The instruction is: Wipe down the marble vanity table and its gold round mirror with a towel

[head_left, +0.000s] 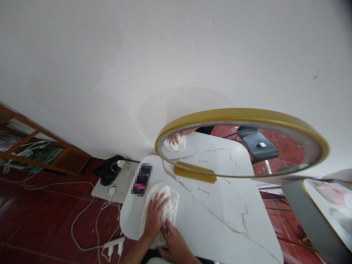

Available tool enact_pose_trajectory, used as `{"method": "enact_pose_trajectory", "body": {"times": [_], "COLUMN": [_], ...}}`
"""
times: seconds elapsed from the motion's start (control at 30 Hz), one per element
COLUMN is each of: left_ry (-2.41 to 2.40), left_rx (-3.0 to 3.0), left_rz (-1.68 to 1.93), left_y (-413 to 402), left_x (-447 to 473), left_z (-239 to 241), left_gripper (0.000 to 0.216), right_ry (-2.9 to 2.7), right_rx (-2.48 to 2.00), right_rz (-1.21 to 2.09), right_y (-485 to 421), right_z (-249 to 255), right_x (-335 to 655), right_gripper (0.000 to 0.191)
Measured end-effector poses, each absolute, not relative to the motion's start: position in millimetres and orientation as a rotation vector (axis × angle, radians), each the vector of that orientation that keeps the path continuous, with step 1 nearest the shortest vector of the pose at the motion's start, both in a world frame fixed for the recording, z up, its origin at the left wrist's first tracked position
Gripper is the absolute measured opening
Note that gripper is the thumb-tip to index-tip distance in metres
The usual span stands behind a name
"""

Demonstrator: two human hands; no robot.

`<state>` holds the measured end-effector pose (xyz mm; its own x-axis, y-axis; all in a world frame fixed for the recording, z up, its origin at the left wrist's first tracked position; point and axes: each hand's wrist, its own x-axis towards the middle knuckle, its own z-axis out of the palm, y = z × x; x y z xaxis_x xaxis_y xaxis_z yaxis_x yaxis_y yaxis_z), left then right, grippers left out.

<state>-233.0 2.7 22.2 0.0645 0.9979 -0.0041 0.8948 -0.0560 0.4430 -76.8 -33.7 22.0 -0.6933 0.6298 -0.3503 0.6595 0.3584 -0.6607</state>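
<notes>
A white cloth [172,200], bunched and softly creased, lies on the left part of a white marble-patterned table [209,223]. My left hand [155,216] rests flat on top of it, fingers stretched out and slightly apart. Close beside it, my right hand [176,242] has its fingers bent over the cloth's near edge, with the thumb lower down and a fold of fabric between. A blurred-out dark item with a pink patch [141,179] lies on the table just left of the cloth. The gold-rimmed mirror [242,114] reflects a hand on the cloth.
The mirror's gold base [195,173] stands at the table's back, near the wall. At left are a low stand [103,192] with a black bag [108,170], a charger [112,190], loose cables and a power strip [114,242]. A grey-sided table [305,212] stands right.
</notes>
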Motion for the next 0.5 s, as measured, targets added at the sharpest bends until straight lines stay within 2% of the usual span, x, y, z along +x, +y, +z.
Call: {"method": "enact_pose_trajectory", "body": {"times": [0.2,0.5], "left_ry": [1.896,1.91], "left_rx": [2.055,1.998], "left_rz": [0.454,0.551], "left_y": [8,95], "left_x": [-234,-243], "left_z": [18,23], "left_gripper": [0.066,0.057], "right_ry": [2.505,2.54], "right_rx": [1.436,1.653], "right_rz": [-1.326,-1.272], "right_y": [-31,50], "right_z": [23,33], "right_x": [-89,-111], "right_gripper": [0.069,0.063]}}
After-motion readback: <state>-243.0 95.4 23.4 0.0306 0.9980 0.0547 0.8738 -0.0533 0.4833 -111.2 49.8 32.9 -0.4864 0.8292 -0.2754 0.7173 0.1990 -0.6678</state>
